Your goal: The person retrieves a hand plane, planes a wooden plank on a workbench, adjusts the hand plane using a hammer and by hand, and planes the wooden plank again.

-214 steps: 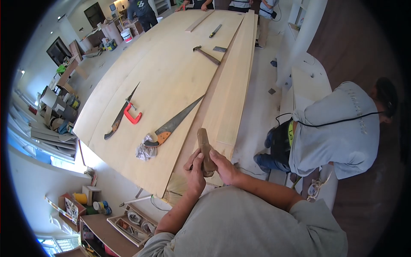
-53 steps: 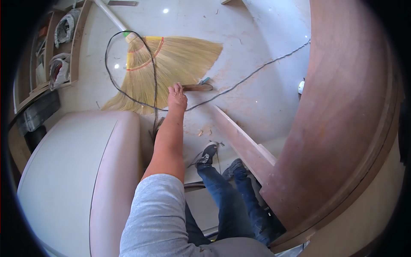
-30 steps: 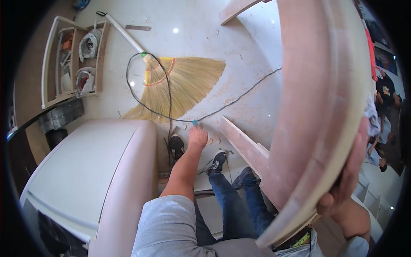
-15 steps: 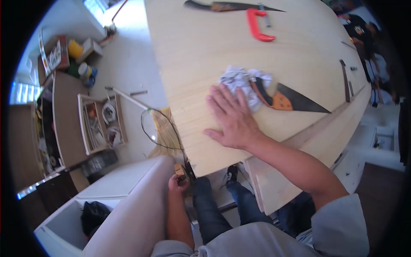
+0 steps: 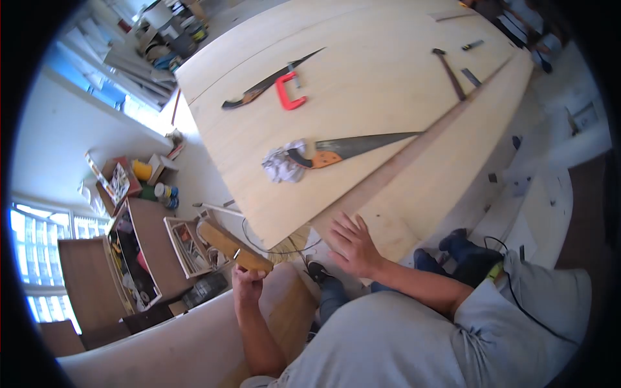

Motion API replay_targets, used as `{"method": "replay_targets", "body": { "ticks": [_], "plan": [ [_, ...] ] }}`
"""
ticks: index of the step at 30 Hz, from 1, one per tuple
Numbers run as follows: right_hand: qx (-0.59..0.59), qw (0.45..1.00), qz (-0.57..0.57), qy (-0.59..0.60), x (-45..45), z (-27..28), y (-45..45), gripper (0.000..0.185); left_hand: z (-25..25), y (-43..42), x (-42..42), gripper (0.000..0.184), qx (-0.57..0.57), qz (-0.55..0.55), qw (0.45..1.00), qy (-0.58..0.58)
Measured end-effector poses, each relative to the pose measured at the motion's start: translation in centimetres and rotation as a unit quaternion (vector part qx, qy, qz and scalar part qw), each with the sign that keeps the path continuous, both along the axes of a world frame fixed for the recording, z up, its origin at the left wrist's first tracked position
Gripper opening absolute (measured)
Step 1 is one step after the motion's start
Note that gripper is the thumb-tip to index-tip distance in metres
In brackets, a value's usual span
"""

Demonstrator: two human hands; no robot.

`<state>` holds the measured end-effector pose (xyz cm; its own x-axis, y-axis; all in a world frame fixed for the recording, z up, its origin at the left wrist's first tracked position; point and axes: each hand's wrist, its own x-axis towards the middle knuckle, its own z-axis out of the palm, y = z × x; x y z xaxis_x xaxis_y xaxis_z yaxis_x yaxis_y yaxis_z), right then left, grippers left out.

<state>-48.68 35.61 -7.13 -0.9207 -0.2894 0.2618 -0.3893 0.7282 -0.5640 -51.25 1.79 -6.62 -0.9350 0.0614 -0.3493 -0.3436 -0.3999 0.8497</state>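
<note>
My left hand [image 5: 247, 284] is closed round the lower end of a brown wooden hand plane [image 5: 231, 244], raised at the left of the table corner. My right hand [image 5: 352, 246], fingers spread, holds nothing and is over the near edge of the plywood table [image 5: 349, 84]. Beyond it lies an orange-handled handsaw [image 5: 362, 147], its grip resting on a crumpled white cloth [image 5: 283, 163]. Farther off are a red clamp [image 5: 286, 92] and a second saw [image 5: 268, 83] beside it. A hammer [image 5: 451, 74] lies at the far right near a metal plate [image 5: 471, 77].
A co-worker in grey [image 5: 543, 297] bends at the right. Other people stand at the far end of the table. On the floor at the left are a wooden tray [image 5: 187, 249] and open cabinet [image 5: 155, 249]. A broom [image 5: 284, 246] and black cable lie below the table corner.
My left hand has come up from low beside the table with the plane. My right hand has left the tabletop beside the cloth and drawn back towards the near edge. The view has shifted.
</note>
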Motion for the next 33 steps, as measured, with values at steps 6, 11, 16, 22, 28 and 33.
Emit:
{"method": "replay_targets", "body": {
  "ticks": [6,11,16,22,28,33],
  "plan": [
    [0.048,0.972,-0.214,-0.083,8.3,-0.9,9.3,0.071,3.4,13.8,-3.0,0.030,-0.077,-0.112,0.990,-0.020],
    [0.095,0.939,-0.294,-0.153,8.0,-2.9,9.1,0.079,3.1,21.8,-8.4,0.034,-0.124,-0.260,0.958,0.005],
    [0.201,0.909,-0.304,-0.203,8.0,-3.4,6.9,0.084,-0.7,28.6,-17.3,0.043,-0.268,-0.378,0.873,0.152],
    [0.097,0.904,-0.362,-0.206,12.5,-4.7,4.7,0.079,-4.3,38.4,-24.7,0.042,-0.464,-0.375,0.779,0.195],
    [-0.034,0.840,-0.525,-0.133,16.3,-7.4,3.4,0.074,-3.6,42.2,-27.0,0.041,-0.601,-0.289,0.666,0.333],
    [-0.191,0.712,-0.665,-0.118,16.0,-7.1,4.0,0.059,-3.7,39.1,-19.3,0.035,-0.553,-0.264,0.609,0.505]
  ]
}}
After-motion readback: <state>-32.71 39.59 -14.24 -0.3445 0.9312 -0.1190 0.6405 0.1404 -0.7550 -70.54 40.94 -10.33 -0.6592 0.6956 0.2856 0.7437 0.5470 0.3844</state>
